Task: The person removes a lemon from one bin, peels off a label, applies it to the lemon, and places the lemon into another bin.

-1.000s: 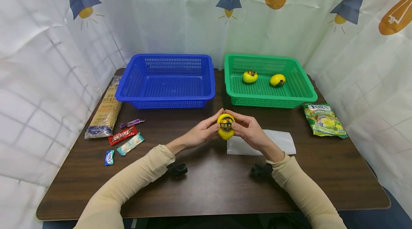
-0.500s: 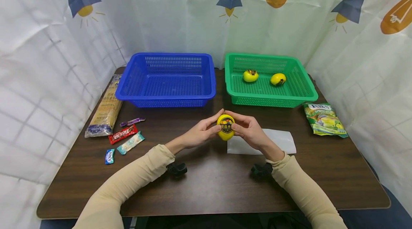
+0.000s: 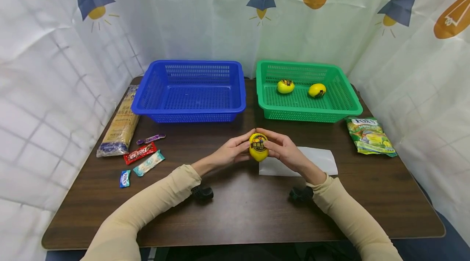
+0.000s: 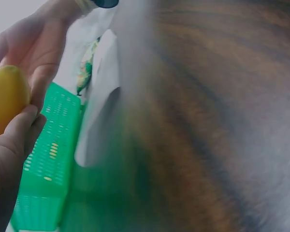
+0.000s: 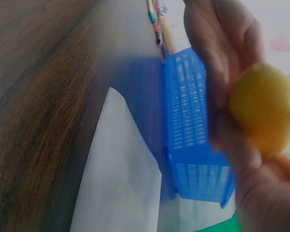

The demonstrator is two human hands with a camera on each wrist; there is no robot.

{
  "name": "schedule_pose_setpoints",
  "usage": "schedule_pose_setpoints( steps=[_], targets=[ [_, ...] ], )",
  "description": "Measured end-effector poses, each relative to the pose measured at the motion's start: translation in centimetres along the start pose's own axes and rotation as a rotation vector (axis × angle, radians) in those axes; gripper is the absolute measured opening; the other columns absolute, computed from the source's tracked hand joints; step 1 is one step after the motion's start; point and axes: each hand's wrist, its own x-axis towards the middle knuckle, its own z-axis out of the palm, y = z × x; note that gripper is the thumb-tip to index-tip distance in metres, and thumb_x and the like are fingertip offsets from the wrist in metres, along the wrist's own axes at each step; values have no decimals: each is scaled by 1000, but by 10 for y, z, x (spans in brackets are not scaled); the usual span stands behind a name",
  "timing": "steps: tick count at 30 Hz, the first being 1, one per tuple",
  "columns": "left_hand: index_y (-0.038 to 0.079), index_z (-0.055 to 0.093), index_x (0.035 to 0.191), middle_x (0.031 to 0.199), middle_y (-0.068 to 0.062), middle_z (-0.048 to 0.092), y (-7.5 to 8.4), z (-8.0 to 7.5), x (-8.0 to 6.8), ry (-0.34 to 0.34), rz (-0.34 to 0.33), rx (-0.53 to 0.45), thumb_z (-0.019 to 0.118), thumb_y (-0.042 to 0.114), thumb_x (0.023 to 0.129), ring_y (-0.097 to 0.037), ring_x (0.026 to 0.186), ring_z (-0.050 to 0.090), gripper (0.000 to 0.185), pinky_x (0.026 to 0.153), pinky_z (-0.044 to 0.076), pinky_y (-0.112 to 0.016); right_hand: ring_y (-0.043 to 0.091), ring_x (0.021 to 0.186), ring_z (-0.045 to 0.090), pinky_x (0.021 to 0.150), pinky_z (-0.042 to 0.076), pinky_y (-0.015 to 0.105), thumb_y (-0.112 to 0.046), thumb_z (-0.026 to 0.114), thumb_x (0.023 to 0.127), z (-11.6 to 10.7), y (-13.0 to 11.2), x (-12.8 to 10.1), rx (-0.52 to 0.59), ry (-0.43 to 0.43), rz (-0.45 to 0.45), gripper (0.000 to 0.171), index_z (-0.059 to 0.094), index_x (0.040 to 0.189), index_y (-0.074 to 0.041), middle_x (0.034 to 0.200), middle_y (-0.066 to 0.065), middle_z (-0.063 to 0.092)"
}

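Note:
Between both hands, above the table, is a yellow lemon (image 3: 258, 153) with a round black printed sticker on the side that faces up. My left hand (image 3: 232, 150) pinches it from the left, thumb at the sticker's edge. From the right, my right hand (image 3: 288, 153) holds it the same way, its thumb also on the sticker. Both index fingers meet near the lemon's far end. In the left wrist view the lemon (image 4: 7, 99) shows plain yellow skin. A white sheet (image 3: 317, 159) lies on the table, partly under the right hand and forearm.
A blue basket (image 3: 189, 117) stands at the back left. A green basket (image 3: 301, 115) at the back right holds two stickered lemons (image 3: 285, 87). A noodle-like pack (image 3: 121, 124) and several small wrapped sweets (image 3: 140, 153) lie left; a green candy bag (image 3: 371, 136) lies right.
The lemon has shifted slightly towards the person and turned a little, so its sticker sits at a different angle. Both hands have moved with it and still hold it.

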Motion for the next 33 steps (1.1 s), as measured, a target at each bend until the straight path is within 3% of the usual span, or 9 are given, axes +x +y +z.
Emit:
schedule_pose_setpoints(
  steps=[3, 8, 14, 18, 26, 33],
  targets=[
    [9, 6, 160, 167, -18, 13, -5, 0, 2, 38, -2, -41, 31, 13, 109, -38, 147, 33, 57, 115, 35, -53, 20, 132, 49, 98, 56, 34, -30, 47, 105, 1, 0, 3, -62, 43, 84, 57, 31, 155, -9, 161, 14, 31],
    [8, 18, 159, 163, -20, 24, -11, 2, 6, 115, -9, -24, 34, 9, 108, -29, 138, 45, 53, 113, 41, -47, 33, 129, 50, 97, 56, 46, -36, 49, 104, 1, -1, 5, -176, 79, 164, 59, 33, 153, -10, 152, 19, 40],
    [8, 25, 155, 157, -21, 34, -16, 7, 16, 180, -4, 24, 39, 11, 108, -21, 131, 51, 50, 112, 45, -40, 26, 108, 58, 82, 57, 30, -39, 69, 92, -2, -5, 6, -420, 128, 161, 69, 41, 149, -12, 132, 19, 54],
    [5, 29, 153, 153, -24, 39, -14, 7, 25, 237, 11, 34, 40, 10, 107, -19, 125, 56, 47, 111, 46, -41, 24, 101, 59, 79, 54, 29, -37, 73, 88, -12, -14, 9, -514, 150, 131, 65, 49, 142, -13, 124, 16, 60],
    [-3, 30, 151, 149, -30, 44, -1, -4, 50, 397, 28, 5, 40, 19, 108, -38, 133, 54, 49, 111, 46, -40, 25, 97, 60, 76, 56, 32, -34, 71, 89, -44, -60, 18, -592, 206, 104, 61, 50, 143, -15, 123, 16, 60],
    [-4, 37, 148, 148, -28, 46, 11, -10, 74, 446, 3, -33, 44, 27, 107, -36, 135, 53, 52, 114, 43, -39, 22, 106, 59, 76, 55, 21, -36, 68, 92, -75, -115, 26, -624, 319, 61, 61, 47, 147, -19, 133, 15, 55]
  ],
)
